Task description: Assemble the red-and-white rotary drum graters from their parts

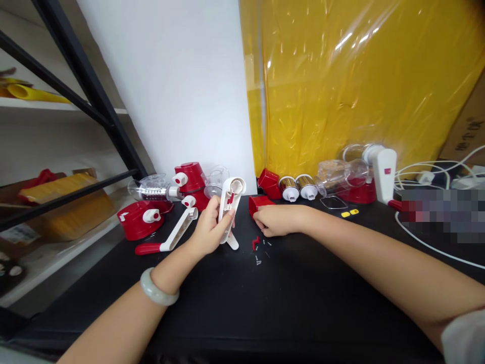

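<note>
Left hand [209, 228], with a pale green bangle [157, 289] on its wrist, closed around a white crank handle [230, 205], held upright above the black worktop [265, 303]. Right hand [276, 221] resting knuckles up on the worktop, fingers curled onto a red plastic block [258, 202]; cannot tell if really gripped. Tiny screws [259, 259] and a small red clip [256, 243] just near that hand. Another white crank with red grip [170, 236] lying left. Red bases [141, 218] and clear drums [153, 189] far back, by the yellow sheet [359, 76].

A black counter [288, 303] carries red bases [140, 220], a white crank handle [172, 237], clear drums [341, 174], metal-rimmed cones [297, 188], small screws [259, 258], yellow tabs [349, 213] and white cables [428, 245].
</note>
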Motion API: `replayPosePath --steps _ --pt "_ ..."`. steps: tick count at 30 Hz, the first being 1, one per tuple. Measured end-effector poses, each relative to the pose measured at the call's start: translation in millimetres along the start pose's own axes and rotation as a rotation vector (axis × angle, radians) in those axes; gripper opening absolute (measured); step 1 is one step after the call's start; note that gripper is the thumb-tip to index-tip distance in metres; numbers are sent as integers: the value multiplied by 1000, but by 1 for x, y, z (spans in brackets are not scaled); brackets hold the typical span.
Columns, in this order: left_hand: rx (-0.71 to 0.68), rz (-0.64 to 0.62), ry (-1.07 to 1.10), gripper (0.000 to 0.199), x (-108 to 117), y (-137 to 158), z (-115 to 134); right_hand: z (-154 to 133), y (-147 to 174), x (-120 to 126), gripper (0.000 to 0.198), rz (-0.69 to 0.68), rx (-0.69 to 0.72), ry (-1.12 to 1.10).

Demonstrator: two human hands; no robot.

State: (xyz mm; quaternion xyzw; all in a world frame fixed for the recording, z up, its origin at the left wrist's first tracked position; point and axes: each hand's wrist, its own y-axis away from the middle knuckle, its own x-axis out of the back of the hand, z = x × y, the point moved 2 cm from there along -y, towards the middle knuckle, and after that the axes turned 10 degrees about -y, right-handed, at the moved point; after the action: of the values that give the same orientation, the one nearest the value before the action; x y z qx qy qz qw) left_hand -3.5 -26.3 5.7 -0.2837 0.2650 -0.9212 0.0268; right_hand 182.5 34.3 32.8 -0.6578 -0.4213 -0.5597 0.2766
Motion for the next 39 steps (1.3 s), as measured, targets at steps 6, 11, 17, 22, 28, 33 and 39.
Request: replayPosePath --steps 6,11,17,22,28,33,39 --pt "11 22 -111 20 1 -1 2 -7 3 14 12 311 169 -152" --pt "23 76 -180 20 0 -1 4 -14 -1 18 12 714 305 -448" --pt "-23 205 -361 17 1 2 17 -21 -5 3 9 944 324 -750" --pt "0 267 -582 17 1 3 22 -25 -8 -4 12 933 245 -945" --pt "3 279 -748 18 0 4 22 -22 -12 -4 17 906 236 -1042" --pt "-20 258 -799 17 -1 4 21 -22 -7 3 14 899 253 -931" --pt "-14 231 -737 17 -3 4 17 -24 -5 7 13 820 277 -855"
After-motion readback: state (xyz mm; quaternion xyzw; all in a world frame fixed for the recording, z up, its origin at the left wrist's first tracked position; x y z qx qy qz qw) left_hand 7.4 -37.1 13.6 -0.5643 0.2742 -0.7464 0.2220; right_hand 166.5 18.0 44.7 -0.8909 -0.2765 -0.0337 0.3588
